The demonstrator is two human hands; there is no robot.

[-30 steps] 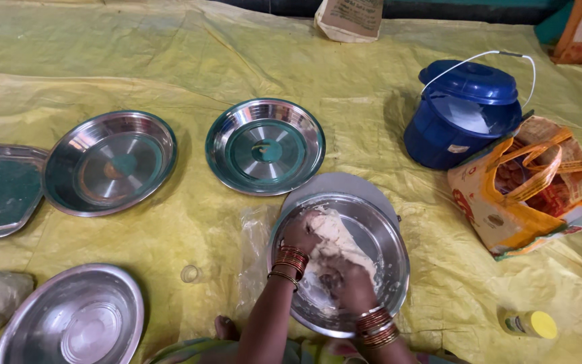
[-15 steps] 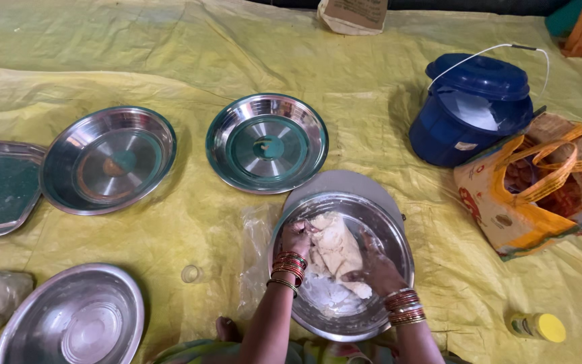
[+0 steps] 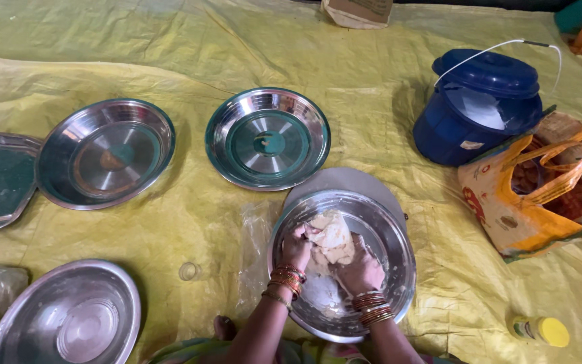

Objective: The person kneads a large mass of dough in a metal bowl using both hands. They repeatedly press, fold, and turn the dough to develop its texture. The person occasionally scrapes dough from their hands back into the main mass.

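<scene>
Dough [image 3: 331, 237] in steel bowl [image 3: 392, 229] is gripped by both hands: left hand [image 3: 297, 245] fingers curled on its edge, right hand [image 3: 360, 271] pressed closed on it.

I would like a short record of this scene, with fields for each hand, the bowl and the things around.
left hand: pressing the dough
right hand: on the dough, fingers bent
bowl: steel, resting on a flat steel lid
surface: yellow sheet
nearby: two steel plates, blue lidded container, small yellow-capped bottle
</scene>
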